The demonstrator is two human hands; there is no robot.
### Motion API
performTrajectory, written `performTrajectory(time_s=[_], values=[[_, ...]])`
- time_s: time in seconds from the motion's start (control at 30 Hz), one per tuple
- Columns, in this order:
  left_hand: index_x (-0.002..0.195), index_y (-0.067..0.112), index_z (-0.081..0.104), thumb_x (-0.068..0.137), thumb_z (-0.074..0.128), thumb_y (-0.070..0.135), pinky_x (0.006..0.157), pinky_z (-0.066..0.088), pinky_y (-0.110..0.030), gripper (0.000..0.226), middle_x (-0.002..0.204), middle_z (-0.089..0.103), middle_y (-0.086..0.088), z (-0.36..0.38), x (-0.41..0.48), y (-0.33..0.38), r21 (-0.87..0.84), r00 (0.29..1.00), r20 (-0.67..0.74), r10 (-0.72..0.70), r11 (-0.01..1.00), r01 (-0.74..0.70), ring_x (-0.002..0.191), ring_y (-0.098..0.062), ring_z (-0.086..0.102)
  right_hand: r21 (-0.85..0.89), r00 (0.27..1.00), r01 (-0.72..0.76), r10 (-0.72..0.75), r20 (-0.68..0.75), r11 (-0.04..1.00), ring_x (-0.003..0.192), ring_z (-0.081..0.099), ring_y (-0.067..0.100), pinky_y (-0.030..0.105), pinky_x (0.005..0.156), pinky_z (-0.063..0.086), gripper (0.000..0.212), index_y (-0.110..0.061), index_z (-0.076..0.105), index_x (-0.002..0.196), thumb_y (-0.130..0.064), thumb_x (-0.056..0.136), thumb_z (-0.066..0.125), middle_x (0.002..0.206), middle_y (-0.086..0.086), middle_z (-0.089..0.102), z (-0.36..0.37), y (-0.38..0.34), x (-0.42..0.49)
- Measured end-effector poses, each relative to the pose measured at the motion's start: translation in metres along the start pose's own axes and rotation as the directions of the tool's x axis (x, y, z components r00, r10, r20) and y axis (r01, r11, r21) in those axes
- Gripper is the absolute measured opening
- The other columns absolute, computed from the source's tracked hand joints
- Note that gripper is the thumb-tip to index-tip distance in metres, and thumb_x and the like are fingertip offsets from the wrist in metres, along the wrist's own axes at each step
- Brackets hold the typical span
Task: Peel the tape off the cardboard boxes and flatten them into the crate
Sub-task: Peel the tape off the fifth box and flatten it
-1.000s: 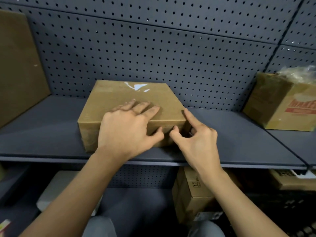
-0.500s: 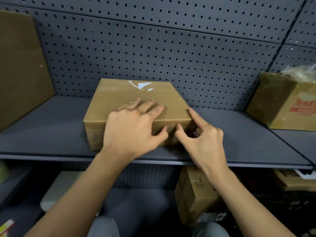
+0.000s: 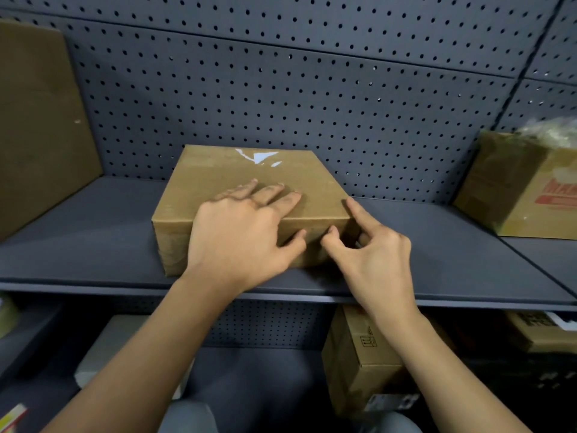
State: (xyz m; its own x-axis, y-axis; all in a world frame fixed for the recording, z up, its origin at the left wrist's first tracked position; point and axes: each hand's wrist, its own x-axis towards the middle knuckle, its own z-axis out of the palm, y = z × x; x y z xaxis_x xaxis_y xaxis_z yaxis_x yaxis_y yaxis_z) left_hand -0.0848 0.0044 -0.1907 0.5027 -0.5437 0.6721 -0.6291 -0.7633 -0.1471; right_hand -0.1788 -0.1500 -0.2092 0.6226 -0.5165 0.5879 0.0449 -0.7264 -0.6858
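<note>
A flat brown cardboard box (image 3: 215, 173) lies on the grey shelf (image 3: 437, 264), with white torn label scraps (image 3: 259, 157) near its far edge. My left hand (image 3: 237, 235) rests flat on the box top, fingers straight, thumb down on the front face. My right hand (image 3: 374, 254) is at the box's front right corner: the index finger lies along the right edge, the thumb tip touches the front face, and the other fingers are curled. No tape is visible between its fingers.
A grey pegboard wall (image 3: 312, 89) backs the shelf. A large cardboard sheet (image 3: 40, 126) leans at the left. A printed box (image 3: 515, 189) with plastic on top stands at the right. More cardboard boxes (image 3: 359, 364) stand on the lower level.
Both hands hold the same pose on the box. Only the view has drifted slightly, so the box sits a little further right in the frame.
</note>
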Motion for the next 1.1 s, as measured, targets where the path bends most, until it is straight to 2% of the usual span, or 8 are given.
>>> performTrajectory(time_s=[0.1, 0.27, 0.47, 0.57, 0.67, 0.83, 1.0, 1.1], values=[[0.13, 0.038, 0.064, 0.084, 0.041, 0.067, 0.083, 0.053, -0.034, 0.06, 0.129, 0.067, 0.01, 0.0, 0.0, 0.0, -0.011, 1.0, 0.004, 0.0, 1.0, 0.0, 0.122, -0.021, 0.062, -0.005, 1.0, -0.009, 0.009, 0.006, 1.0, 0.055, 0.046, -0.002, 0.01, 0.073, 0.038, 0.058, -0.019, 0.056, 0.141, -0.031, 0.085, 0.068, 0.064, -0.022, 0.03, 0.0, 0.0, 0.0], [0.13, 0.037, 0.065, 0.084, 0.042, 0.066, 0.083, 0.053, -0.033, 0.059, 0.129, 0.067, 0.009, -0.001, -0.001, 0.0, -0.016, 1.0, -0.004, 0.004, 1.0, -0.004, 0.123, -0.021, 0.062, 0.039, 0.999, -0.023, 0.022, 0.039, 0.999, 0.085, 0.066, 0.004, 0.024, 0.096, 0.052, 0.064, -0.022, 0.049, 0.146, -0.034, 0.085, 0.065, 0.089, -0.004, 0.07, -0.004, 0.0, -0.003], [0.129, 0.036, 0.065, 0.084, 0.04, 0.067, 0.085, 0.053, -0.034, 0.06, 0.129, 0.067, 0.008, -0.001, -0.001, 0.0, -0.022, 1.0, -0.008, -0.001, 1.0, 0.0, 0.122, -0.022, 0.062, 0.031, 0.998, -0.017, 0.015, 0.054, 0.999, 0.108, 0.063, 0.015, 0.036, 0.104, 0.05, 0.07, -0.026, 0.048, 0.147, -0.051, 0.083, 0.063, 0.105, -0.001, 0.072, -0.001, 0.003, -0.002], [0.129, 0.037, 0.065, 0.084, 0.04, 0.066, 0.083, 0.054, -0.034, 0.06, 0.129, 0.067, 0.009, -0.001, -0.001, 0.0, -0.01, 1.0, -0.014, 0.001, 1.0, -0.001, 0.122, -0.022, 0.062, 0.028, 0.999, -0.015, 0.014, 0.047, 0.999, 0.084, 0.057, 0.001, 0.032, 0.1, 0.052, 0.061, -0.024, 0.051, 0.145, -0.041, 0.088, 0.065, 0.078, -0.014, 0.058, -0.002, 0.004, -0.003], [0.129, 0.037, 0.065, 0.083, 0.039, 0.067, 0.083, 0.054, -0.034, 0.061, 0.129, 0.067, 0.009, -0.001, -0.001, 0.0, -0.021, 1.0, -0.013, -0.005, 1.0, 0.005, 0.122, -0.021, 0.062, 0.054, 0.999, -0.048, 0.047, 0.008, 0.997, 0.084, 0.059, 0.004, 0.028, 0.098, 0.052, 0.061, -0.024, 0.054, 0.143, -0.039, 0.085, 0.065, 0.085, -0.008, 0.063, 0.002, 0.002, -0.004], [0.132, 0.04, 0.063, 0.084, 0.039, 0.067, 0.084, 0.053, -0.033, 0.06, 0.131, 0.065, 0.011, -0.001, 0.0, -0.001, -0.032, 1.0, 0.017, -0.007, 0.999, 0.007, 0.124, -0.02, 0.061, 0.016, 0.998, -0.037, 0.037, -0.053, 0.999, 0.053, 0.045, 0.005, 0.017, 0.067, 0.041, 0.051, -0.024, 0.058, 0.139, -0.013, 0.089, 0.058, 0.058, -0.014, 0.039, 0.007, 0.004, -0.005], [0.137, 0.044, 0.056, 0.085, 0.033, 0.07, 0.084, 0.051, -0.032, 0.062, 0.137, 0.06, 0.017, -0.002, 0.002, -0.003, -0.04, 0.998, 0.068, -0.01, 0.999, 0.013, 0.13, -0.015, 0.055, 0.115, 0.999, -0.039, 0.036, 0.028, 0.993, 0.074, 0.062, 0.004, 0.005, 0.071, 0.041, 0.057, -0.033, 0.045, 0.145, -0.016, 0.092, 0.061, 0.077, -0.015, 0.06, 0.004, 0.008, -0.016], [0.138, 0.045, 0.055, 0.085, 0.032, 0.07, 0.086, 0.051, -0.032, 0.063, 0.139, 0.058, 0.018, -0.004, 0.002, -0.003, -0.047, 0.997, 0.071, -0.014, 0.999, 0.018, 0.131, -0.014, 0.054, 0.291, 0.998, -0.044, 0.053, -0.022, 0.956, 0.1, 0.061, -0.014, 0.004, 0.085, 0.041, 0.045, -0.032, 0.049, 0.123, -0.01, 0.09, 0.068, 0.101, -0.034, 0.062, 0.003, 0.009, -0.02]])
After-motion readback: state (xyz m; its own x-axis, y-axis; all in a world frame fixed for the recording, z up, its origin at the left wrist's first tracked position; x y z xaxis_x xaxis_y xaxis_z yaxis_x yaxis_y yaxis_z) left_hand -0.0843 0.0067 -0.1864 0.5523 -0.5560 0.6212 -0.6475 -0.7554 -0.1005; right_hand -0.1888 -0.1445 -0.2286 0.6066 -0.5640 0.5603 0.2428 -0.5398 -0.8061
